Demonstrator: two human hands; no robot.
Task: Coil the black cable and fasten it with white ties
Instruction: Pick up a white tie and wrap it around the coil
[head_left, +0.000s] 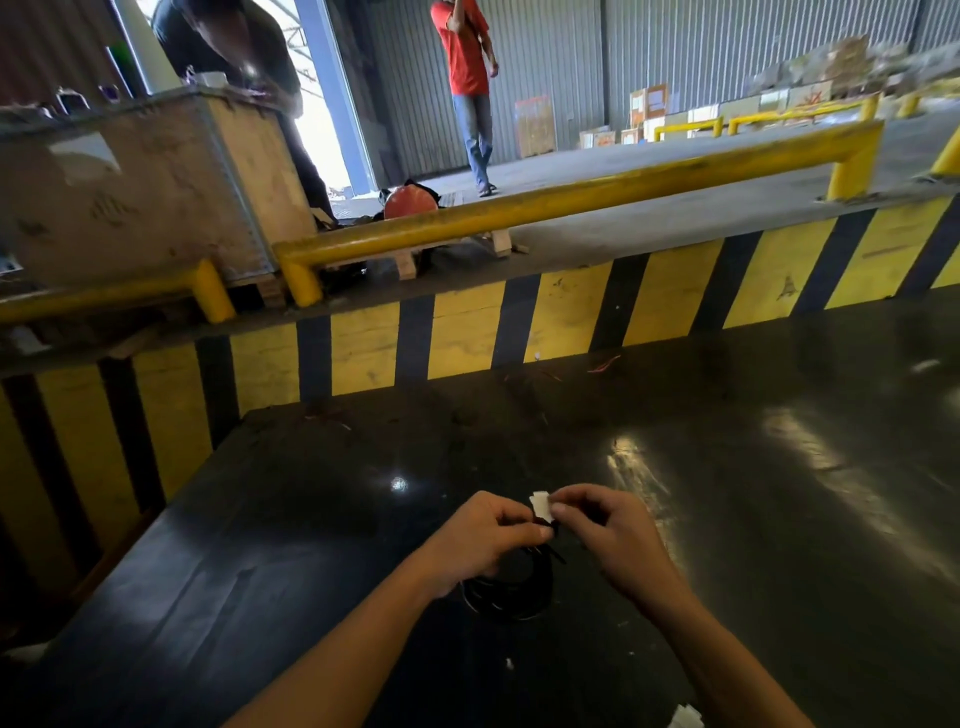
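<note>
Cable hanging already coiled over black table | left hand pinching coil top | right hand gripping white tie at same spot | fastening seemingly underway, closure not visible | more white pieces lying at near edge

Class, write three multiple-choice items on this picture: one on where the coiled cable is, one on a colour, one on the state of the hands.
1. Where is the black cable coil?
A. On the yellow rail
B. At the hands, over the dark table
C. On the wooden crate

2. What colour is the tie at the fingertips?
A. White
B. Red
C. Green

3. What are the hands doing?
A. Resting flat
B. Both pinching at the coil's top
C. Only one in view

Answers: 1 B, the coil hangs below the left hand. 2 A, it shows white against the cable. 3 B, the right hand meets the left there.
</note>
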